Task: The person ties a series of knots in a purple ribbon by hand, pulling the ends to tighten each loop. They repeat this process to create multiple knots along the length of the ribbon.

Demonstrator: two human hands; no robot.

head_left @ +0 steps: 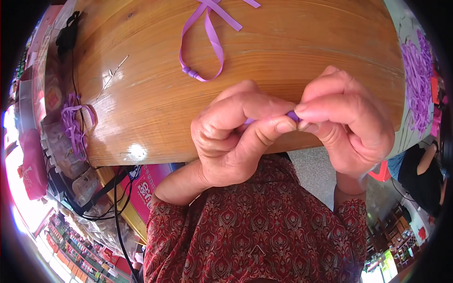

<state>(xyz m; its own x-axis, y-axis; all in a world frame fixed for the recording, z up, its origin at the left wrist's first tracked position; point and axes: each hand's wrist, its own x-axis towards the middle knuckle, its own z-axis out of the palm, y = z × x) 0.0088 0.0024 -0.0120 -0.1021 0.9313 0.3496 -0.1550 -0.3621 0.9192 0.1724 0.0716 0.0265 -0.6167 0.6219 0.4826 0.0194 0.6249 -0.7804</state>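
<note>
Left hand [231,137] and right hand [351,122] both pinching a small purple ribbon piece [293,116], right of center frame.
Thumbs and forefingers pressed onto it from both sides, mostly covering it. Knotted purple ribbon loop [218,45] lies on glossy brown wooden table [306,37], top center. Tangled purple ribbon heap [417,87], far right. Crumpled clear plastic bag [101,221], lower left; contents unreadable.

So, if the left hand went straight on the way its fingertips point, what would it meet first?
Probably the right hand, which lies straight ahead of the left hand; both pinch the purple ribbon between them. Whether their fingertips already touch is unclear.
</note>
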